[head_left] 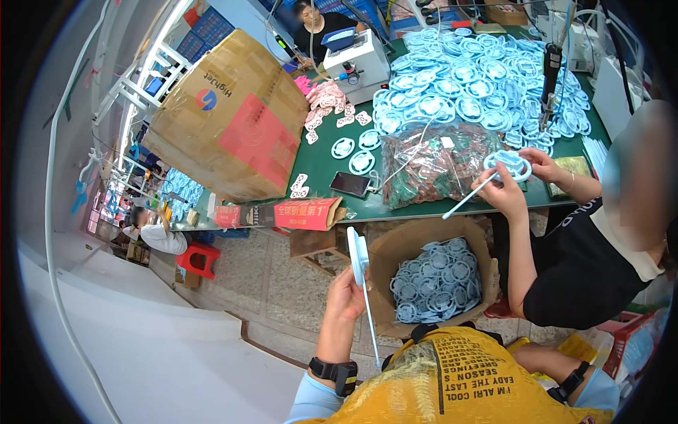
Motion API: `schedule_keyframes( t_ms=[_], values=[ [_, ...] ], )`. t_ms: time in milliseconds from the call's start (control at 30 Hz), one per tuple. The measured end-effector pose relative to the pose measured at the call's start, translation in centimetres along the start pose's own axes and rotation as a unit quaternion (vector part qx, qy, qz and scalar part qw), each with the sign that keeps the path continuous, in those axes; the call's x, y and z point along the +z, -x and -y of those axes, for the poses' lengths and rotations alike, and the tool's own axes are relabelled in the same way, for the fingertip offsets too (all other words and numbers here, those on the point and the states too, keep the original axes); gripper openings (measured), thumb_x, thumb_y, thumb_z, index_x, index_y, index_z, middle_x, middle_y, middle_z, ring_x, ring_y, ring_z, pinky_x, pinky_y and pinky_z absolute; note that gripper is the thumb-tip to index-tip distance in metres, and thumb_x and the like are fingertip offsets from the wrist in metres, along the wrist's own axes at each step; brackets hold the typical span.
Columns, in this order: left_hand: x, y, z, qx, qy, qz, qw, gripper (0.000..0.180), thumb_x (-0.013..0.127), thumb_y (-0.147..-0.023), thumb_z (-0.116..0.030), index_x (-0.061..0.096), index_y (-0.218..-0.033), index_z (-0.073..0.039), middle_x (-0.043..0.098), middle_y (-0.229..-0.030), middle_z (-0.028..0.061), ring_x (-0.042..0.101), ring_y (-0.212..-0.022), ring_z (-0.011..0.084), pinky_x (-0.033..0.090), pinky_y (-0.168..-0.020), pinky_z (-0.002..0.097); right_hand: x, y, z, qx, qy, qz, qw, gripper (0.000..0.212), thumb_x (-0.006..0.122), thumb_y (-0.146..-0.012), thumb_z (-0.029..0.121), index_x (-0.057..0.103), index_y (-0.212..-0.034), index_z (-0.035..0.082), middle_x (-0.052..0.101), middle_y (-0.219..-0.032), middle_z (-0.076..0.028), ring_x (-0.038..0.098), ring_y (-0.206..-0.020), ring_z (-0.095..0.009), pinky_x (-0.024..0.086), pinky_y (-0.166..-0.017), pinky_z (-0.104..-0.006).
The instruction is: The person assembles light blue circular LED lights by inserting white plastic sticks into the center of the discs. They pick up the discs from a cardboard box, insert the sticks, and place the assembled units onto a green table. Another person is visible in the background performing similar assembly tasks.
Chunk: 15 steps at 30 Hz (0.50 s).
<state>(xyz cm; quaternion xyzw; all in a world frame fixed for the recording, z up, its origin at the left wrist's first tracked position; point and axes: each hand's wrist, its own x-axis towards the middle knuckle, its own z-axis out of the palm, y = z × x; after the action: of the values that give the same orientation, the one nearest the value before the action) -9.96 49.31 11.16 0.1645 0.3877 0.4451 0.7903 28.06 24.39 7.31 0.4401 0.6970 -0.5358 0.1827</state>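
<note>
My left hand is raised at the centre, closed round a light-blue round plastic piece seen nearly edge-on. A thin pale stick runs down from that piece towards my lap. Low on the right, my right hand rests beside the yellow apron; its fingers are hidden. Just ahead of my lap, a cardboard box on the floor holds many similar blue round pieces.
On my right, a co-worker handles a blue piece with a white stick. The green table carries a blue heap, a plastic bag, a phone and a large carton. A red stool stands left.
</note>
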Motion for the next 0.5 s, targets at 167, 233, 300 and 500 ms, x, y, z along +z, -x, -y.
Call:
schedule_keyframes(
  t_ms=[167,233,300,500],
  values=[
    [0.3,0.8,0.2,0.003,-0.003,-0.059,0.998,0.019,0.050,-0.096,-0.018,0.060,-0.102,-0.002,0.059,-0.075,0.0045,0.054,-0.060,0.0138,0.046,-0.056,0.0275,-0.6,-0.1,0.3,0.026,0.024,0.033,0.999,0.038,0.057,-0.083,0.041,0.068,-0.097,0.007,0.067,-0.094,-0.018,0.063,-0.091,-0.037,0.049,-0.073,-0.0430],
    [0.7,1.7,-0.3,0.014,-0.011,-0.068,0.998,0.019,0.050,-0.097,-0.018,0.059,-0.101,-0.002,0.059,-0.075,0.0046,0.054,-0.059,0.0139,0.046,-0.056,0.0278,-0.2,-1.3,-0.7,0.015,0.020,0.041,0.999,0.040,0.056,-0.084,0.042,0.067,-0.101,0.008,0.067,-0.099,-0.018,0.063,-0.095,-0.036,0.049,-0.077,-0.0425],
    [-0.2,1.7,-0.1,0.014,-0.005,-0.036,0.999,0.020,0.050,-0.097,-0.019,0.059,-0.101,-0.002,0.059,-0.074,0.0048,0.053,-0.059,0.0140,0.046,-0.057,0.0282,0.1,-1.3,-1.0,0.027,0.008,0.045,0.999,0.042,0.054,-0.086,0.044,0.066,-0.107,0.010,0.066,-0.106,-0.017,0.062,-0.101,-0.035,0.049,-0.081,-0.0417],
    [-1.1,1.9,0.1,0.031,-0.005,-0.029,0.999,0.019,0.052,-0.095,-0.021,0.060,-0.103,-0.007,0.061,-0.076,0.0029,0.057,-0.062,0.0124,0.046,-0.053,0.0265,0.1,-1.1,-1.5,0.016,0.009,0.017,1.000,0.039,0.055,-0.084,0.043,0.067,-0.107,0.014,0.068,-0.101,-0.016,0.064,-0.096,-0.034,0.051,-0.078,-0.0431]
  ],
)
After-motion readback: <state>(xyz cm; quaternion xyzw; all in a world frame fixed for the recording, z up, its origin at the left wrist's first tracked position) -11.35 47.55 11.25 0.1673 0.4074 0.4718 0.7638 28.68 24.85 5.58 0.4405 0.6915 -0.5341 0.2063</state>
